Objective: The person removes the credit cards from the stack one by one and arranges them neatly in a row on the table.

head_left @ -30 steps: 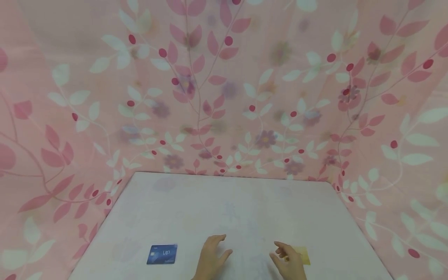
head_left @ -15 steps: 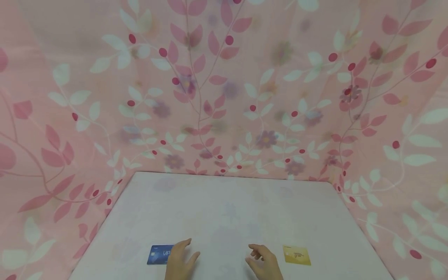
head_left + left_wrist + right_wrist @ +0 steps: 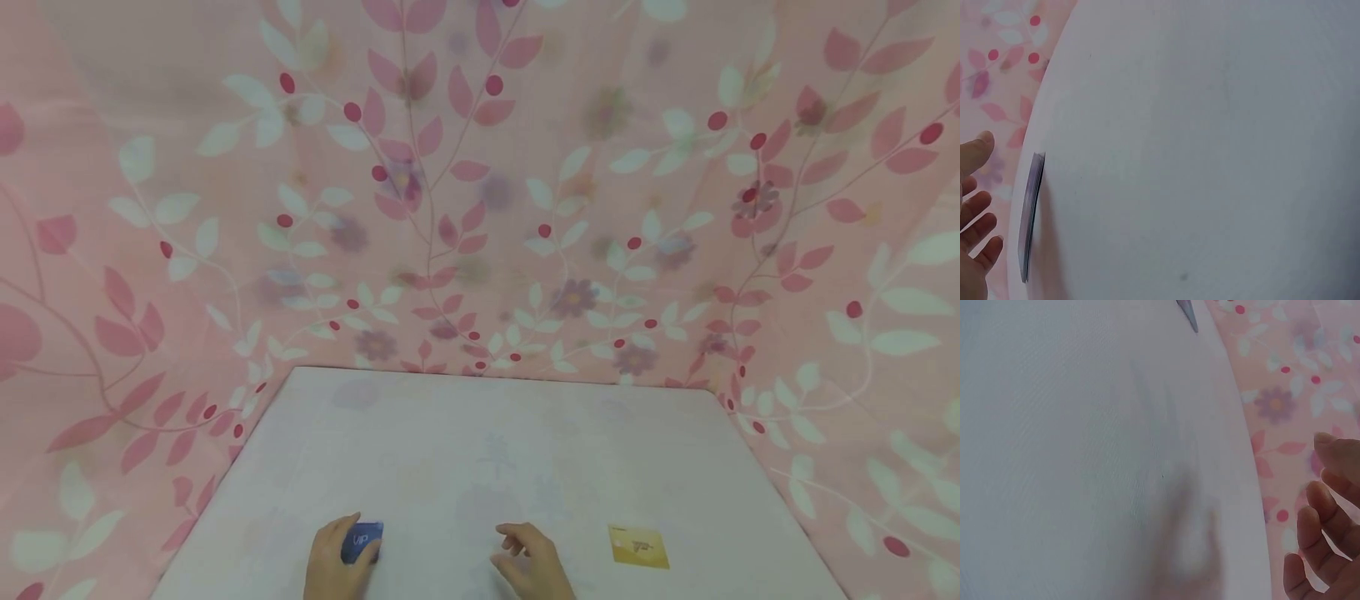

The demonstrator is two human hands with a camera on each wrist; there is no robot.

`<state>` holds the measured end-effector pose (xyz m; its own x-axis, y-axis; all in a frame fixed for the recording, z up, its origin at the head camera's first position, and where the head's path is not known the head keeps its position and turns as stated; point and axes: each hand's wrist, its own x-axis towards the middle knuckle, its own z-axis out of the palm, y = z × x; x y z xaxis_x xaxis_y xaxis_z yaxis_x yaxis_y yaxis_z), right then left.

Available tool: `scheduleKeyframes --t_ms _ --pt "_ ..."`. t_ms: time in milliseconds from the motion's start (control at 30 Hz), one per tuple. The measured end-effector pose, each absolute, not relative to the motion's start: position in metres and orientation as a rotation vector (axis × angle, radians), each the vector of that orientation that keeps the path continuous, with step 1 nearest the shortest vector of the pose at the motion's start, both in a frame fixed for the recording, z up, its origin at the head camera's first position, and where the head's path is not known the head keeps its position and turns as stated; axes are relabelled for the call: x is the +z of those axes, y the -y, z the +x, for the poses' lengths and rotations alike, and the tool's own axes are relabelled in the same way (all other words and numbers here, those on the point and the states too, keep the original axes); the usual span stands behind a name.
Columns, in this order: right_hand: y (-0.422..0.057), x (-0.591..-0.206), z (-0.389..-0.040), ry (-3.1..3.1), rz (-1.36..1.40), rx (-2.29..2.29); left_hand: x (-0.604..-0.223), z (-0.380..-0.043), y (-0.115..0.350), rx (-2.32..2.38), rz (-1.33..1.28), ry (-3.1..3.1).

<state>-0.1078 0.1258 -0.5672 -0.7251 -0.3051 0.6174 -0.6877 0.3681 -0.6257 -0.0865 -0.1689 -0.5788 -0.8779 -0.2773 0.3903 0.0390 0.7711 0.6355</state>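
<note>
Two cards, blue card [image 3: 363,541] under left hand [image 3: 330,567], yellow card [image 3: 638,547]

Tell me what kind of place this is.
Probably a small staged tabletop booth rather than a lived-in room: a pale table closed in on three sides by pink leaf-patterned cloth, with only a blue card by the left hand and a yellow card lying apart.

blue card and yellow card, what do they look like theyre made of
Blue card: likely plastic, smooth printed face with white lettering; the left wrist view shows a thin, stiff, flat edge. Yellow card: probably the same plastic, lying flat with crisp corners, but too small to be sure.
</note>
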Motion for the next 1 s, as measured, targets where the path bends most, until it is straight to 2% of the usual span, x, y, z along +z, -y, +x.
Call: scheduleKeyframes --t_ms 633,1000 --pt "-0.054 -0.574 -0.125 2.225 1.109 1.414 -0.589 -0.087 0.21 -0.931 0.088 2.655" --pt "-0.009 -0.593 -0.128 2.42 1.134 1.173 -0.585 -0.091 0.225 -0.982 0.015 2.776"
